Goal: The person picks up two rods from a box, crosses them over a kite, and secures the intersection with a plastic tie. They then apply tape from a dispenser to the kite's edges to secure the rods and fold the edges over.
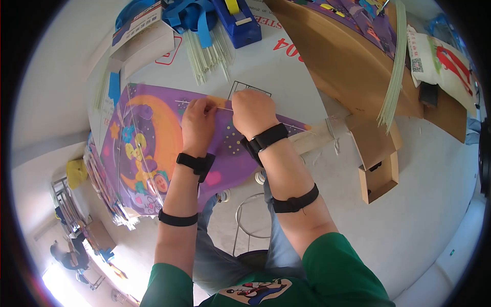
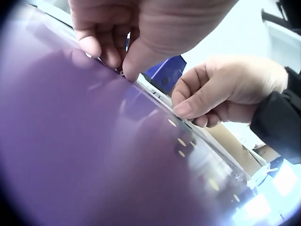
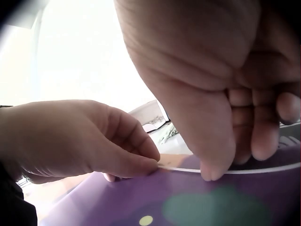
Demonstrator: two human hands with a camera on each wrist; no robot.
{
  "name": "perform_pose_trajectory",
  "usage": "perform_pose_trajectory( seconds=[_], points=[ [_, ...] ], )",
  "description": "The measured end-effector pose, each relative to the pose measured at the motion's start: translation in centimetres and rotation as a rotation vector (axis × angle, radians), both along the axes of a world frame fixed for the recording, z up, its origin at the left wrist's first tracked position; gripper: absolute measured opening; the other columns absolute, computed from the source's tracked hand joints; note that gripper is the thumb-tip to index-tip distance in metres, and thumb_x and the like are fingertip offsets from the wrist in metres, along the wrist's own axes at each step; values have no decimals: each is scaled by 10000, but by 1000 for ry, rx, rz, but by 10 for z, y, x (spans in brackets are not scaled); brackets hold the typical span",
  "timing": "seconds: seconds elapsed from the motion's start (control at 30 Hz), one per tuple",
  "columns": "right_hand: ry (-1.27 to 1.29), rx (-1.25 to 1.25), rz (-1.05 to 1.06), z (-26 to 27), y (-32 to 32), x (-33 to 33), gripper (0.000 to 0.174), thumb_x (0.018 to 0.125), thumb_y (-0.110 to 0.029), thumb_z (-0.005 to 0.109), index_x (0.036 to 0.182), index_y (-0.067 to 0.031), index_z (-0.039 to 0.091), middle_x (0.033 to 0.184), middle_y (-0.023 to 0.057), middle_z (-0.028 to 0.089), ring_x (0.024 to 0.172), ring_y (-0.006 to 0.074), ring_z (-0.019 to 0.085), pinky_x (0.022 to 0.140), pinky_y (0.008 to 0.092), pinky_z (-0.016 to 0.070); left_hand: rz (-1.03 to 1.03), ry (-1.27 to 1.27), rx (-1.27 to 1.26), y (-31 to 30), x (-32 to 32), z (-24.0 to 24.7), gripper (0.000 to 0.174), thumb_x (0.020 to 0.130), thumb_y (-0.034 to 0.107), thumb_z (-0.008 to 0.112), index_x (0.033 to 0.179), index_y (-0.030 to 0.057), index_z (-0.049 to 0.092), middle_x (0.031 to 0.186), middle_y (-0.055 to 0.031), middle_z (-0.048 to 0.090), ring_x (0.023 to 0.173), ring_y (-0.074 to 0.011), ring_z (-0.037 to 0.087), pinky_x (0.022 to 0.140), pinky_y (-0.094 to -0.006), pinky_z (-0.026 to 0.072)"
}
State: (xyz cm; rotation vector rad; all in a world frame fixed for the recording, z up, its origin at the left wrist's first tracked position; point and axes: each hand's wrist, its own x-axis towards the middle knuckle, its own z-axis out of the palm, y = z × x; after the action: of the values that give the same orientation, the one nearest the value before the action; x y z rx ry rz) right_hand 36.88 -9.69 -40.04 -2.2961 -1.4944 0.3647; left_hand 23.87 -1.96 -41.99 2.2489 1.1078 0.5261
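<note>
A purple kite, printed with an orange moon and a yellow cartoon bear, lies over the near side of the table. Along its far edge runs a thin white rod. My left hand pinches the rod between thumb and fingertips at that edge. A short way to the right, my right hand also pinches it, thumb on the near side in the right wrist view. Between the two hands the rod shows as a bare stretch, bowed slightly. In the left wrist view the kite's purple sheet fills the lower left.
Behind the hands are a bundle of thin pale rods, a blue tape dispenser, blue ribbon and an open white box. More rods lean over cardboard at right. A metal stool stands below the table edge.
</note>
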Motion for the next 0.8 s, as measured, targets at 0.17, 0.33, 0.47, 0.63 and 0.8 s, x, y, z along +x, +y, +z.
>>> perform_pose_trajectory(
  seconds=[0.17, 0.33, 0.47, 0.63, 0.8],
  points=[
    [16, -61, 39, 4, -1, 4, 59, 708, -90, 601, 701, -80, 659, 719, 97, 645, 706, 285, 648, 605, 378, 519, 36, 2, 12, 3, -4, -1, 138, 740, 19, 642, 866, 5, 587, 812, -134, 604, 746, -295, 601, 662, -368, 490],
    [-40, -38, 91, 1, 4, 0, 67, 717, -86, 594, 708, -71, 659, 719, 101, 643, 711, 280, 649, 601, 374, 519, 77, -16, -48, -2, 0, 3, 151, 742, 13, 632, 884, 6, 581, 813, -133, 610, 742, -290, 602, 664, -358, 492],
    [-46, -1, 93, -3, 11, -5, 55, 717, -93, 600, 706, -66, 647, 725, 103, 633, 701, 280, 643, 600, 370, 518, 83, -22, -47, -2, -1, -4, 148, 748, 5, 616, 891, 9, 580, 802, -129, 610, 745, -287, 604, 663, -358, 492],
    [-35, 62, 67, -6, 16, -14, 55, 721, -91, 592, 718, -66, 641, 748, 105, 630, 695, 273, 642, 612, 365, 519, 41, -78, -66, -4, 3, -2, 152, 750, -1, 605, 900, 15, 582, 793, -131, 606, 745, -283, 605, 665, -360, 492],
    [-21, -6, 12, 3, 8, -12, 72, 715, -99, 580, 721, -72, 646, 748, 116, 632, 692, 271, 644, 593, 367, 514, 52, -58, -86, -4, 4, 1, 167, 748, 1, 618, 911, 14, 582, 812, -134, 609, 740, -277, 607, 666, -360, 494]
  ],
)
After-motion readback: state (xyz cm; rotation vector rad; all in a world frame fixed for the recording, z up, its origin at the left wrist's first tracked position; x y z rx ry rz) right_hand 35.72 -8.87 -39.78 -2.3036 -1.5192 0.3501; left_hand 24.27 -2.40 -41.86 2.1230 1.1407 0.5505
